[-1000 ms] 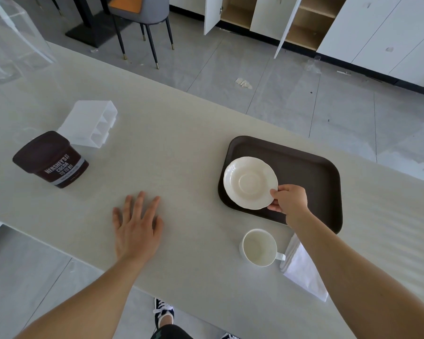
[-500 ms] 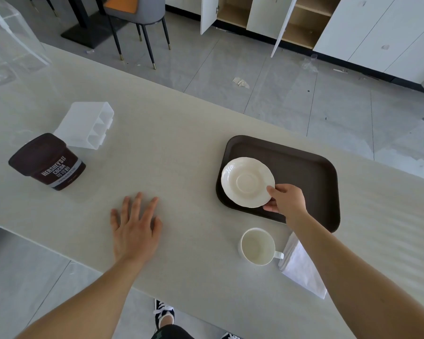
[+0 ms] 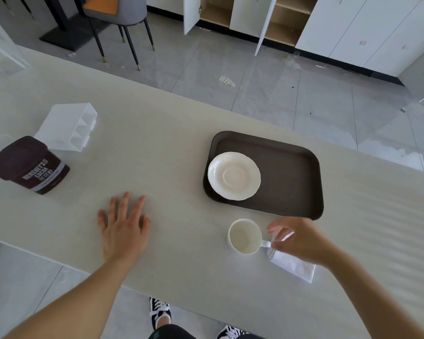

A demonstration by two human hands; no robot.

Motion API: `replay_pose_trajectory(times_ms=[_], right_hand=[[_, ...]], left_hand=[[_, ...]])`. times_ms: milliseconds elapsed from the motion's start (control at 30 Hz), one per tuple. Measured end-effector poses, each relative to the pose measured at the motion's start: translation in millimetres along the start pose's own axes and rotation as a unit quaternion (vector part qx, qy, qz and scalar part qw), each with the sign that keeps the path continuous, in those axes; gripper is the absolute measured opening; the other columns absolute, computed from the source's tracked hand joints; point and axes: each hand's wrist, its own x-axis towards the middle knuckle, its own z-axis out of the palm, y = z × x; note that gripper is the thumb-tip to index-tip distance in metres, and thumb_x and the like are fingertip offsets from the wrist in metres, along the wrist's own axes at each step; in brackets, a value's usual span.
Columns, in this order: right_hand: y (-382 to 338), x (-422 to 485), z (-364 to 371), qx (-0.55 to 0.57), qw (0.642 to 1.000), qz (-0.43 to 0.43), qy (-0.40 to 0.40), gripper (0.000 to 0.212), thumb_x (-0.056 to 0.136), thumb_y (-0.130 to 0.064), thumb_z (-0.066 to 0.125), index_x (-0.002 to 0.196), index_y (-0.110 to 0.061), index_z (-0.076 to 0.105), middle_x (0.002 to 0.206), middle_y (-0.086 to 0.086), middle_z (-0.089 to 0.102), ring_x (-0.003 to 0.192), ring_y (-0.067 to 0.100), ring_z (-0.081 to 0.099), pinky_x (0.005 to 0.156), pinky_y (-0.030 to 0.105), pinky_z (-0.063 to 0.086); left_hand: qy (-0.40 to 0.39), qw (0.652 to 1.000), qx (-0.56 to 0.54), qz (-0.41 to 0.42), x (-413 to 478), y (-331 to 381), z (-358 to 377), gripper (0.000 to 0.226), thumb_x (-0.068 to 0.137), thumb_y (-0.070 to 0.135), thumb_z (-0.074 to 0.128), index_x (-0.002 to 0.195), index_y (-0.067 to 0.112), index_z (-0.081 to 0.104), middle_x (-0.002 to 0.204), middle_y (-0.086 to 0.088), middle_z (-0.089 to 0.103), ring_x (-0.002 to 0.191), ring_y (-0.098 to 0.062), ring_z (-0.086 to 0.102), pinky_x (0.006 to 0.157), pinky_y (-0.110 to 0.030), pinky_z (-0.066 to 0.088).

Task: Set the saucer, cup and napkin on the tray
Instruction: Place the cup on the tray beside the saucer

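Note:
The cream saucer (image 3: 234, 176) lies in the left half of the dark brown tray (image 3: 291, 172), its rim slightly over the tray's left edge. A white cup (image 3: 244, 237) stands on the table just in front of the tray, handle pointing right. My right hand (image 3: 298, 238) hovers beside that handle with fingers apart, thumb and forefinger close to it, holding nothing. A folded white napkin (image 3: 294, 265) lies under and behind this hand, partly covered. My left hand (image 3: 124, 227) rests flat on the table, fingers spread.
A brown Hershey's cocoa tub (image 3: 30, 165) lies on its side at the left, with a clear plastic organiser (image 3: 67, 127) behind it. The table's near edge runs just below my hands. A chair (image 3: 119, 20) and open cupboards (image 3: 245, 15) stand beyond the table.
My right hand has let go of the saucer, which now rests on the tray, and has come back toward me to the cup's handle. My left hand has stayed put.

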Motion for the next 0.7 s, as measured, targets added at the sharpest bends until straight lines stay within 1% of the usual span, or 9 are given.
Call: replay_pose_trajectory(times_ms=[67, 167, 200, 267, 367, 433, 533, 633, 700], right_hand=[[-2, -6, 9, -0.042, 0.999, -0.011, -0.006, 0.032, 0.070, -0.031, 0.086, 0.099, -0.034, 0.074, 0.089, -0.023, 0.070, 0.080, -0.001, 0.068, 0.072, 0.022, 0.058], [-4, -5, 21, -0.072, 0.997, -0.006, 0.018, 0.030, 0.071, -0.039, 0.084, 0.099, -0.038, 0.073, 0.087, -0.024, 0.068, 0.078, 0.002, 0.065, 0.073, 0.028, 0.057], [-4, -4, 25, -0.072, 0.997, -0.011, 0.026, 0.026, 0.074, -0.036, 0.084, 0.098, -0.038, 0.074, 0.083, -0.026, 0.066, 0.076, 0.001, 0.063, 0.072, 0.027, 0.055], [-4, -1, 33, -0.060, 0.997, -0.025, 0.046, 0.017, 0.080, -0.027, 0.081, 0.094, -0.035, 0.078, 0.078, -0.026, 0.063, 0.069, -0.002, 0.058, 0.069, 0.017, 0.047], [-3, 1, 40, -0.069, 0.992, -0.050, 0.089, 0.016, 0.087, -0.018, 0.076, 0.097, -0.030, 0.080, 0.086, -0.015, 0.073, 0.070, 0.003, 0.059, 0.065, 0.002, 0.034], [-3, 2, 39, -0.065, 0.989, -0.074, 0.112, 0.017, 0.087, -0.014, 0.074, 0.097, -0.027, 0.080, 0.092, -0.011, 0.078, 0.078, 0.011, 0.066, 0.069, 0.000, 0.035], [-3, 2, 31, -0.057, 0.981, -0.114, 0.145, 0.017, 0.085, -0.009, 0.076, 0.094, -0.023, 0.081, 0.091, -0.010, 0.079, 0.079, 0.011, 0.070, 0.073, 0.009, 0.048], [3, 4, 14, -0.033, 0.973, -0.118, 0.195, 0.019, 0.083, -0.006, 0.077, 0.095, -0.019, 0.081, 0.091, -0.012, 0.077, 0.080, 0.000, 0.067, 0.073, -0.002, 0.042], [8, 9, -3, -0.028, 0.968, -0.103, 0.226, 0.017, 0.082, -0.003, 0.077, 0.092, -0.017, 0.081, 0.086, -0.017, 0.072, 0.081, -0.009, 0.061, 0.071, -0.005, 0.040]], left_hand=[[-0.001, 1.000, -0.005, -0.002, 0, 1, -1, 0.056, 0.090, 0.043, 0.032, 0.145, 0.036, 0.041, 0.157, -0.009, 0.036, 0.147, -0.034, 0.023, 0.118, -0.057, 0.011], [-0.005, 1.000, -0.005, -0.004, -1, 2, -2, 0.056, 0.091, 0.044, 0.031, 0.146, 0.037, 0.039, 0.158, -0.008, 0.034, 0.148, -0.033, 0.021, 0.118, -0.057, 0.010], [-0.006, 1.000, -0.005, -0.002, -1, 2, -2, 0.056, 0.091, 0.044, 0.030, 0.146, 0.037, 0.039, 0.159, -0.008, 0.034, 0.148, -0.033, 0.020, 0.119, -0.057, 0.010], [-0.008, 1.000, -0.004, -0.002, -1, 1, -2, 0.056, 0.092, 0.044, 0.030, 0.147, 0.038, 0.037, 0.159, -0.008, 0.033, 0.149, -0.033, 0.019, 0.119, -0.057, 0.010], [-0.010, 1.000, -0.005, -0.002, -1, 1, -2, 0.056, 0.092, 0.046, 0.027, 0.147, 0.038, 0.035, 0.160, -0.008, 0.031, 0.149, -0.032, 0.018, 0.119, -0.057, 0.009], [-0.009, 1.000, -0.006, -0.002, -1, 1, -1, 0.056, 0.092, 0.046, 0.027, 0.147, 0.038, 0.036, 0.160, -0.007, 0.031, 0.150, -0.032, 0.018, 0.120, -0.056, 0.009], [-0.012, 1.000, -0.003, -0.002, -1, 0, -1, 0.056, 0.092, 0.046, 0.027, 0.147, 0.038, 0.035, 0.160, -0.007, 0.030, 0.150, -0.031, 0.017, 0.119, -0.056, 0.009], [-0.012, 1.000, 0.000, -0.002, -2, 0, -2, 0.057, 0.093, 0.047, 0.026, 0.148, 0.038, 0.034, 0.160, -0.007, 0.030, 0.150, -0.032, 0.017, 0.119, -0.056, 0.009], [-0.012, 1.000, -0.001, -0.003, -2, 0, -2, 0.057, 0.092, 0.047, 0.027, 0.148, 0.037, 0.035, 0.160, -0.008, 0.031, 0.150, -0.032, 0.018, 0.119, -0.056, 0.009]])
